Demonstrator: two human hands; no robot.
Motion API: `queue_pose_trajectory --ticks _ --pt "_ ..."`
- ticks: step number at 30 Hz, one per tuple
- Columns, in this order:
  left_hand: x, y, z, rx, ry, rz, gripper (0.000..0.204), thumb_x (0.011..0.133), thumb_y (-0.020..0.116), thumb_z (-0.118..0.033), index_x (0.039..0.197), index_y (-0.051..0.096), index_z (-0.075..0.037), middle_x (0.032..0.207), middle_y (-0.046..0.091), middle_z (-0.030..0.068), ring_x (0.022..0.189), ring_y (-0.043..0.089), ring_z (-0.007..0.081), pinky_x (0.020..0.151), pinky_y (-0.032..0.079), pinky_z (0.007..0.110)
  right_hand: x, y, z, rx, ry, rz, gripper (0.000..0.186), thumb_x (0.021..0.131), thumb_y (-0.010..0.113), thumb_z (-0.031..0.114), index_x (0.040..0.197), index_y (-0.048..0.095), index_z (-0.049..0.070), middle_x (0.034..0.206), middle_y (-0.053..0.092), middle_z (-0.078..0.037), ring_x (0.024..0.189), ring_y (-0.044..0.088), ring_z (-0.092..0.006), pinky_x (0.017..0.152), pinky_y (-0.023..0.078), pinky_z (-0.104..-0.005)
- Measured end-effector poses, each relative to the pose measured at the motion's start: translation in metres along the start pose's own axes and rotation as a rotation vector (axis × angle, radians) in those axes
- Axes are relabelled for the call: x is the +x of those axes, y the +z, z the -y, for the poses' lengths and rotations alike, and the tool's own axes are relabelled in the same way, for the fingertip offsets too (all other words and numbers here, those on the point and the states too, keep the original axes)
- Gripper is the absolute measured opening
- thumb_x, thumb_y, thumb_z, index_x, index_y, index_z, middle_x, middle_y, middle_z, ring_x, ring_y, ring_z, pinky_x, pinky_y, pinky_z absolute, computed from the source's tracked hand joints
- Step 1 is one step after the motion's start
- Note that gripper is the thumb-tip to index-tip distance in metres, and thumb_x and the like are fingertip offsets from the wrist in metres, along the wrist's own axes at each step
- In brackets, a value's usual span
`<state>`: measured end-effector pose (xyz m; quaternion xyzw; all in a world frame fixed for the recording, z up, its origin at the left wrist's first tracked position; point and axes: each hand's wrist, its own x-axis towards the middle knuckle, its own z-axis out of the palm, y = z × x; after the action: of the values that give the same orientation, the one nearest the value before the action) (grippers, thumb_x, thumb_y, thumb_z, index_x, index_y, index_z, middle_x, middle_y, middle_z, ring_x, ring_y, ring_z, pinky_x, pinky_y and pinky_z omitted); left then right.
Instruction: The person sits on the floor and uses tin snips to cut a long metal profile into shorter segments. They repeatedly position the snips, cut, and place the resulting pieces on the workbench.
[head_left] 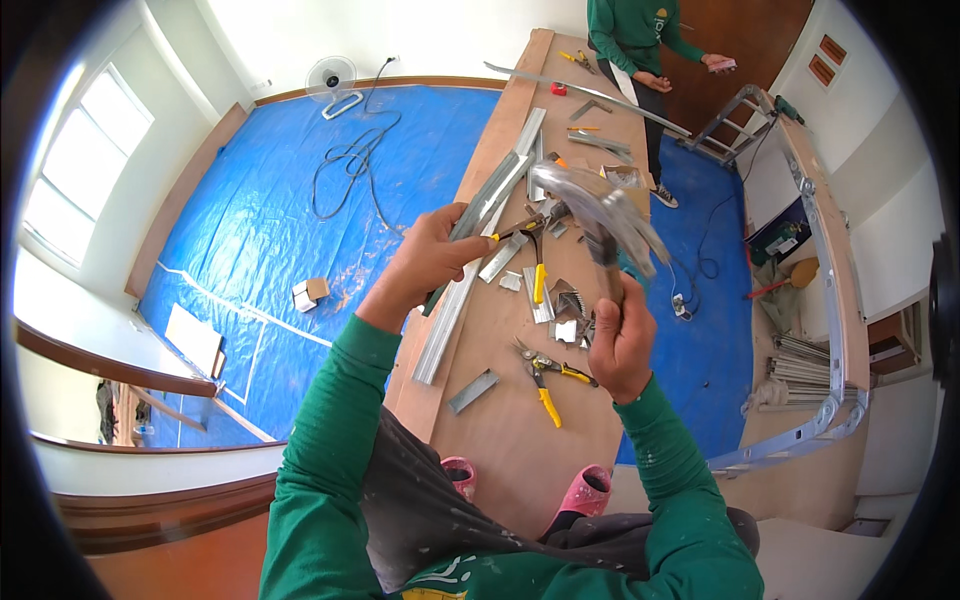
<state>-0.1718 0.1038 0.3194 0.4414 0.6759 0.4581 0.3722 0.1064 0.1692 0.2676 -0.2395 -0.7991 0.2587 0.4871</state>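
My left hand (425, 258) is closed around a grey metal channel (488, 200), which slants away over the wooden board. By its fingertips, yellow-handled snips (538, 268) lie partly hidden; I cannot tell whether the fingers touch them. My right hand (622, 342) grips the brown handle of a hammer (600, 250). The hammer's metal head is raised over the board and smeared by motion. Another pair of snips (543, 375) with yellow handles rests spread on the board near my right hand. A short metal offcut (474, 391) lies to its left.
The long board (500, 425) carries several metal scraps, more channels and a red tape measure (558, 89). Blue sheeting (240, 200) covers the floor, with a fan (331, 78) and cable (350, 155). A person (640, 40) stands at the far right end. A ladder (800, 445) lies right.
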Motion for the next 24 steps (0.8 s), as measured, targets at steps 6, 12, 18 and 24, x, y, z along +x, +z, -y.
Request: queue_pose_trajectory --ticks 6,12,18,24 --pt "0.004 -0.003 -0.002 0.084 0.077 -0.078 0.045 0.091 0.08 -0.027 0.124 0.07 0.002 0.081 0.06 -0.0016 0.063 0.057 0.0068 0.055 0.049 0.026 -0.008 0.005 -0.014 -0.036 -0.074 -0.078 0.027 0.114 0.051 0.021 0.123 0.06 -0.002 0.091 0.062 -0.012 0.072 0.059 -0.0187 0.063 0.047 -0.0347" --pt "0.0 -0.006 -0.004 0.114 -0.002 -0.098 0.041 0.091 0.08 -0.026 0.119 0.07 0.001 0.078 0.059 -0.0016 0.062 0.056 0.0073 0.054 0.047 0.027 0.0 0.006 -0.008 -0.181 0.115 0.158 0.03 0.111 0.054 0.016 0.132 0.063 -0.003 0.111 0.072 -0.022 0.093 0.072 -0.0396 0.078 0.056 -0.0441" --pt "0.006 -0.001 -0.009 0.059 0.067 -0.093 0.044 0.089 0.081 -0.027 0.118 0.069 0.003 0.077 0.06 -0.0003 0.06 0.057 0.0086 0.054 0.048 0.028 -0.009 0.01 -0.015 0.03 -0.079 -0.109 0.025 0.111 0.056 0.017 0.126 0.06 -0.002 0.096 0.067 -0.021 0.084 0.067 -0.0395 0.077 0.053 -0.0438" --pt "0.015 -0.012 0.025 0.299 0.111 -0.157 0.042 0.089 0.079 -0.027 0.117 0.068 0.003 0.075 0.06 0.0004 0.06 0.057 0.0092 0.054 0.048 0.03 -0.001 0.012 -0.024 -0.21 0.09 0.102 0.029 0.111 0.056 0.018 0.13 0.061 -0.003 0.095 0.072 -0.019 0.078 0.071 -0.0372 0.07 0.054 -0.0426"
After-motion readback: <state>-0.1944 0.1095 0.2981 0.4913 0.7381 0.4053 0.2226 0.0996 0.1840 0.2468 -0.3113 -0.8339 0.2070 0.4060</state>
